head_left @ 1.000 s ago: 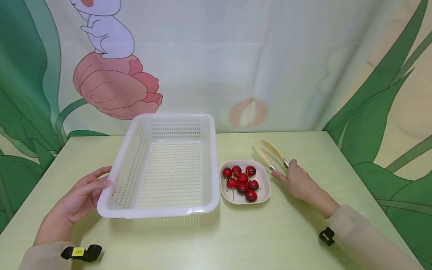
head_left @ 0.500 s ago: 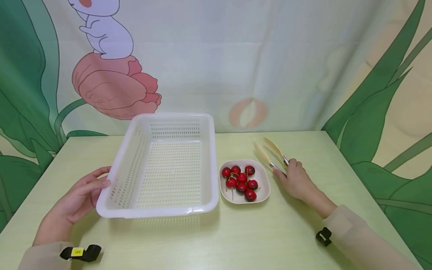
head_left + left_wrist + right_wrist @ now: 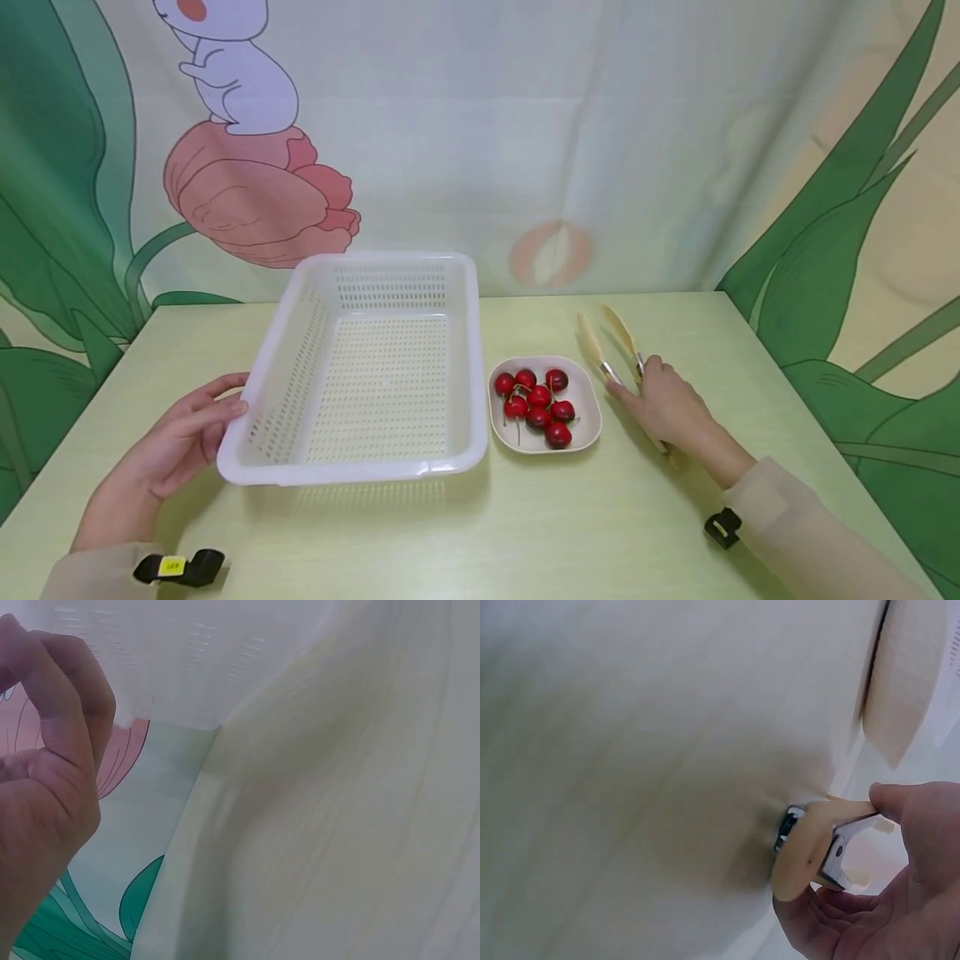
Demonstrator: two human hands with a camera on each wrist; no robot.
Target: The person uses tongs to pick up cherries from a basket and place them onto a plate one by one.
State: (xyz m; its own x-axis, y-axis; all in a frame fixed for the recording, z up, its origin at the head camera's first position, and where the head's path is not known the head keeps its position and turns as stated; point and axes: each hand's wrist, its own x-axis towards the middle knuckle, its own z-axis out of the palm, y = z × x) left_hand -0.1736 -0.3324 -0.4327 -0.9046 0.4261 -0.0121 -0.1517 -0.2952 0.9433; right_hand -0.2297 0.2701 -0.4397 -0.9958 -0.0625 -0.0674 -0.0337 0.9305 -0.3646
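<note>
A white perforated plastic basket (image 3: 352, 476) stands left of centre in the head view. My left hand (image 3: 176, 442) grips its left rim between thumb and fingers; in the left wrist view the bent fingers (image 3: 64, 705) overlap the basket's side. On the right, my right hand (image 3: 671, 410) holds a pair of tongs (image 3: 620, 332) with pale tips and metal arms. The two tips are spread apart and point away from me. Seen from the right wrist, the tongs' rounded handle end (image 3: 806, 847) sits between thumb and fingers. A small square dish (image 3: 588, 425) of several stemmed red cherries (image 3: 538, 397) lies between basket and tongs.
The pale green table (image 3: 420, 550) ends at a printed cloth backdrop (image 3: 637, 150) at the back. Both forearms carry black wrist straps, the left one (image 3: 180, 567) with a yellow label. The dish stands close beside the basket's right wall.
The tongs have swung to the right, their tips now farther from the dish, and their handle end shows below my right hand. My left hand, basket and cherries stay put.
</note>
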